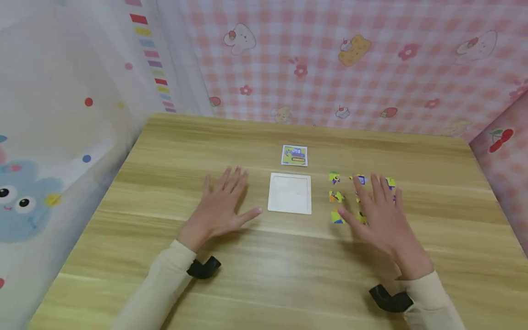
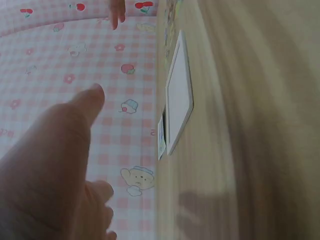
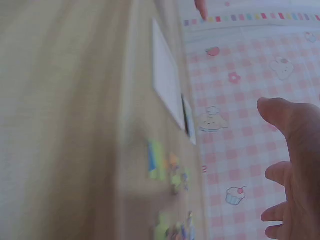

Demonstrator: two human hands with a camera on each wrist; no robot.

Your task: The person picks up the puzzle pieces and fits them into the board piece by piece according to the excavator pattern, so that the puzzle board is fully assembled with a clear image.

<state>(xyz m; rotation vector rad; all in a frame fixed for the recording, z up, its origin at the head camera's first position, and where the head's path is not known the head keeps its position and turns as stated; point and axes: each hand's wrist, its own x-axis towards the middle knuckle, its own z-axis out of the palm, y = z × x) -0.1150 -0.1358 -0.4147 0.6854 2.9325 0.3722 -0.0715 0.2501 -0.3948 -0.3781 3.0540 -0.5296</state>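
A white square puzzle frame lies flat on the table between the two hands. Just behind it is a small picture card showing a digger-like vehicle on yellow-green. My left hand hovers left of the frame, fingers spread and holding nothing. To the right, several jigsaw pieces lie in loose rows. My right hand is spread above these pieces and hides some of them; in the right wrist view a gap shows between the thumb and the pieces.
The wooden table meets a pink checked cloth at the back. A white patterned sheet hangs on the left. Each wrist wears a black band over a cream sleeve.
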